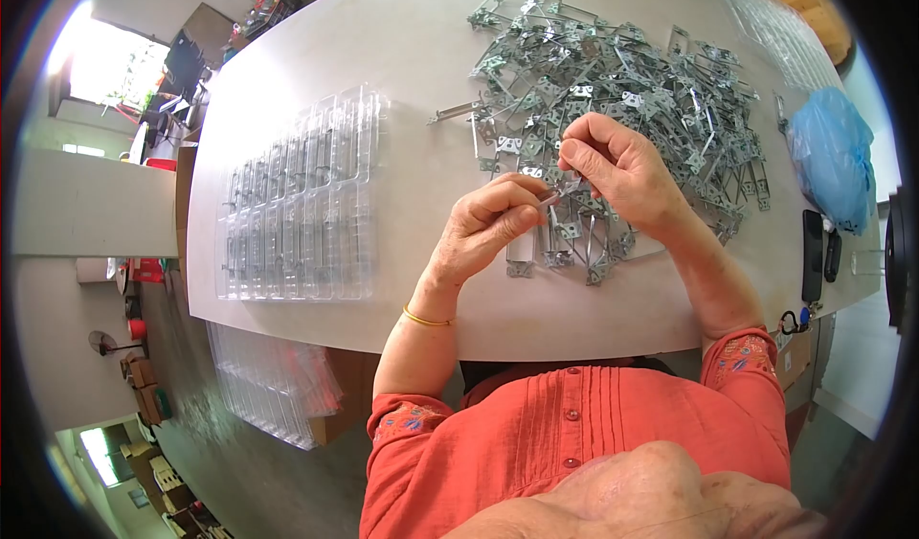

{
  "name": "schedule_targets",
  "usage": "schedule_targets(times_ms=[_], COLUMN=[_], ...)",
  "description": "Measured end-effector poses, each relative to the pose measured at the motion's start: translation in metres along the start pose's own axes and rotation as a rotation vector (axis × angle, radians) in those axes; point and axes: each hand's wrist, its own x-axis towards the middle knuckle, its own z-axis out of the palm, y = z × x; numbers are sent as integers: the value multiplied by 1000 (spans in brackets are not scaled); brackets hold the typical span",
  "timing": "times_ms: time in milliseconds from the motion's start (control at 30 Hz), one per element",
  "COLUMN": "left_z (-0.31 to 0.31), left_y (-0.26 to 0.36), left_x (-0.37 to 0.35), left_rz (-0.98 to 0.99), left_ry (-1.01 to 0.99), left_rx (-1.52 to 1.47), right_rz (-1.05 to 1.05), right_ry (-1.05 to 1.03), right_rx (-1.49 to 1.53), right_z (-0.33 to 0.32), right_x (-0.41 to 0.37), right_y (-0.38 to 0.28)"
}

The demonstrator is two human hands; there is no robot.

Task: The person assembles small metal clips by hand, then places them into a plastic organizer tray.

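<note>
Over the near edge of a large pile of metal brackets [661,108], both my hands work close together. My left hand [493,218] pinches a small metal bracket [567,189] between thumb and fingers. Just above and to the right of it, my right hand [622,170] is closed in a pinch. Whatever is between its fingertips is too small to make out. The pile's pieces are thin silvery rods with flat, holed end plates. Left of my hands lies a clear plastic tray [302,204], its rows of compartments holding many similar metal pieces.
A blue plastic bag [833,156] sits on the white table [431,319] at the right, above a black phone [812,257] and keys [799,321]. More clear trays [775,22] lie at the far right corner. Below the table's left edge are stacked trays [268,376].
</note>
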Motion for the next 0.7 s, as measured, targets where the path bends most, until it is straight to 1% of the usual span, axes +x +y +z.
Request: schedule_targets(times_ms=[67,167,267,333,367,433,467,567,633,700], left_z=[-2,-3,-4,-5,-5,-4,-1,0,-7,-8], left_y=[1,2,6,7,9,10,8,-2,-2,-4], left_x=[1,1,1,1,1,2,0,-3,-1,1], left_rz=[40,49,19,-1,-26,-77,-93,-137,-168,-143], left_ry=[-35,-50,-61,-76,-127,-231,-169,5,107,166], left_rx=[51,60,45,37,45,62,9,-174,-336,-382], right_rz=[-5,-114,-70,-10,21,85,116,105,63,30], right_ry=[3,32,16,7,2,79,118,120,63,31], right_rx=[-44,18,-2,49,74,109,125,150,137,99], right_z=[0,5,4,4,4,2,1,-2,-6,-3], right_x=[0,2,1,2,2,4,4,1,0,0], right_y=[4,15,14,12,10,6,4,-7,-4,-2])
